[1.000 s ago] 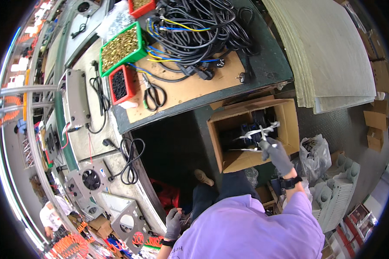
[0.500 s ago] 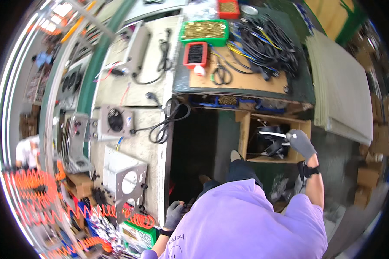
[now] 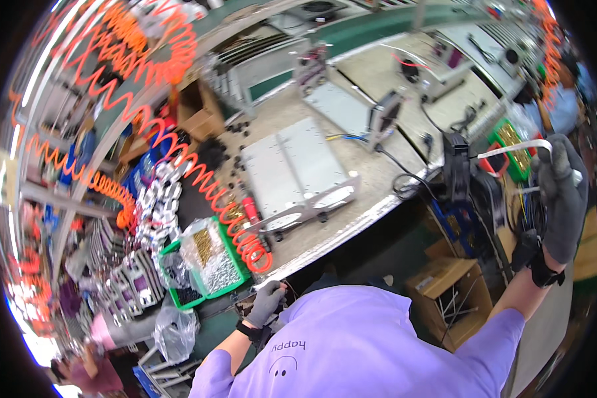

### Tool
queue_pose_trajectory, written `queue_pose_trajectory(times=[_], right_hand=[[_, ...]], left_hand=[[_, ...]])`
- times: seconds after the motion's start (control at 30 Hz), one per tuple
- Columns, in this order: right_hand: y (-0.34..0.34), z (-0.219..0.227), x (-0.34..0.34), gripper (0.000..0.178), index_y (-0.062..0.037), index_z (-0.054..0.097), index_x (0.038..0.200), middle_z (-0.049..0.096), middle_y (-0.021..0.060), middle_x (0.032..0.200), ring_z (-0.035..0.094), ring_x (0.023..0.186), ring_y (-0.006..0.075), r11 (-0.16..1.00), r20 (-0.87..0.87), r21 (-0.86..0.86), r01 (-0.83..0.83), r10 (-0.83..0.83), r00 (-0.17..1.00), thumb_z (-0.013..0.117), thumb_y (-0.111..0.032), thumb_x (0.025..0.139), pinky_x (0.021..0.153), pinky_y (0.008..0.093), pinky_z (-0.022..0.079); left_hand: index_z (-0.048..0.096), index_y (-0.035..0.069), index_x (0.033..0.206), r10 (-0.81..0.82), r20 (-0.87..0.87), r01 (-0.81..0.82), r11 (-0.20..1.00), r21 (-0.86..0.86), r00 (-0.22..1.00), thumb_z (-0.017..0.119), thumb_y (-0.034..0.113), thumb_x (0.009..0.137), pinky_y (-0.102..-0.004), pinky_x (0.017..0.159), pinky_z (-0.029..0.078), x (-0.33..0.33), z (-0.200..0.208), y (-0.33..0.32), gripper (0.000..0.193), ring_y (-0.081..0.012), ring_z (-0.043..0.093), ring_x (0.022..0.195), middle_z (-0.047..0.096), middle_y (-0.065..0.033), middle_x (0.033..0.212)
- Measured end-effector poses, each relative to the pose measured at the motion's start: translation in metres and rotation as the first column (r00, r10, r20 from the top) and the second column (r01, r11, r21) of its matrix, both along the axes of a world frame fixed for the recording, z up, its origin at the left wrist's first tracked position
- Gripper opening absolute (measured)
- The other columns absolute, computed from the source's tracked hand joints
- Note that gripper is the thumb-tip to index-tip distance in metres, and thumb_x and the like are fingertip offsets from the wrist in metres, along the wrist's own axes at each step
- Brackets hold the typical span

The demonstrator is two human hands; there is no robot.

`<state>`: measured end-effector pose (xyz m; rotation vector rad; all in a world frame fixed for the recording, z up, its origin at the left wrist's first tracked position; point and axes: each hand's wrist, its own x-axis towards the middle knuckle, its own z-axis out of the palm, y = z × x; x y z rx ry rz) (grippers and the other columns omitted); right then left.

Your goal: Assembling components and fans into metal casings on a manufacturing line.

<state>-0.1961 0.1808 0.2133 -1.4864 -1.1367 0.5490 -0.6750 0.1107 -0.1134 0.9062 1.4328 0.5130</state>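
My right hand point(image 3: 564, 192), in a grey glove, is raised at the right and closed on white leads point(image 3: 514, 147). Black parts that look like cooling fans point(image 3: 456, 162) hang from these leads beside the bench edge; motion blurs them. Low in the middle, close to my body, my gloved left hand point(image 3: 269, 304) has its fingers curled; what they hold, if anything, is hidden. Ahead of it on the bench lies a grey metal housing point(image 3: 298, 166) with oval openings in its front panel. Farther right stands another metal housing point(image 3: 341, 106) with a dark fan point(image 3: 385, 113).
Left of the bench sits a green bin point(image 3: 229, 285) of small screws. An orange coiled air hose point(image 3: 156, 126) crosses above the bench. An open cardboard box point(image 3: 451, 285) stands below the bench on the right. Another person point(image 3: 564, 106) is at the far right.
My view has swung left along the bench. My right hand has lifted the black fans out of the cardboard box and up beside the bench. My left hand stays near my body.
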Motion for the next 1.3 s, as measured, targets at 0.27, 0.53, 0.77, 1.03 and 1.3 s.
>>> queue_pose_trajectory(times=[0.27,0.53,0.77,1.03,1.3], right_hand=[[0.151,-0.014,-0.128,0.040,0.0001,0.058,0.105,0.054,-0.0002,0.068,0.046,0.057,0.0061,0.944,-0.149,0.330,-0.019,0.072,0.986,0.053,-0.034,0.087,0.050,0.0159,0.033],[0.266,-0.197,-0.216,0.023,-0.0023,0.057,0.084,0.053,0.0020,0.063,0.051,0.056,0.0107,0.659,-0.181,-0.049,-0.751,0.733,0.655,0.048,-0.022,0.089,0.052,0.0262,0.044],[0.251,-0.240,-0.135,0.060,-0.0085,0.049,0.119,0.053,0.0139,0.115,0.053,0.103,0.0270,0.625,0.299,-0.328,-0.709,0.780,0.549,0.070,-0.032,0.068,0.088,0.0362,0.042],[0.088,-0.269,0.041,0.032,-0.0023,0.057,0.102,0.060,0.0064,0.093,0.056,0.088,0.0140,0.892,-0.203,-0.267,-0.366,0.319,0.926,0.063,-0.024,0.079,0.079,0.0285,0.045],[-0.125,-0.309,0.185,0.016,-0.0028,0.060,0.093,0.059,0.0033,0.072,0.057,0.056,0.0106,0.686,-0.410,-0.417,0.596,-0.727,0.550,0.057,-0.013,0.081,0.051,0.0228,0.046]], left_hand=[[0.054,0.001,0.096,0.179,-0.101,-0.169,0.981,0.100,0.979,0.053,0.015,0.085,-0.0230,0.058,0.044,-0.044,-0.026,-0.026,0.018,-0.0080,0.052,0.063,0.054,-0.0009,0.074],[0.055,0.000,0.090,0.261,-0.019,-0.260,0.965,0.038,0.965,0.051,0.015,0.086,-0.0219,0.058,0.042,-0.010,-0.009,-0.010,0.016,-0.0073,0.050,0.064,0.053,0.0000,0.072],[0.056,-0.001,0.094,0.148,-0.098,-0.138,0.985,0.104,0.984,0.054,0.012,0.085,-0.0204,0.056,0.040,0.025,0.016,0.003,0.017,-0.0059,0.049,0.062,0.056,-0.0031,0.073],[0.056,-0.001,0.094,-0.315,0.042,0.311,0.946,0.094,0.948,0.054,0.009,0.084,-0.0203,0.059,0.040,0.102,0.019,0.091,0.014,-0.0073,0.049,0.066,0.055,-0.0023,0.078],[0.055,-0.001,0.096,-0.796,-0.016,0.770,0.581,0.266,0.606,0.057,0.015,0.086,-0.0221,0.063,0.045,0.221,0.013,0.156,0.019,-0.0094,0.054,0.068,0.056,-0.0038,0.080]])
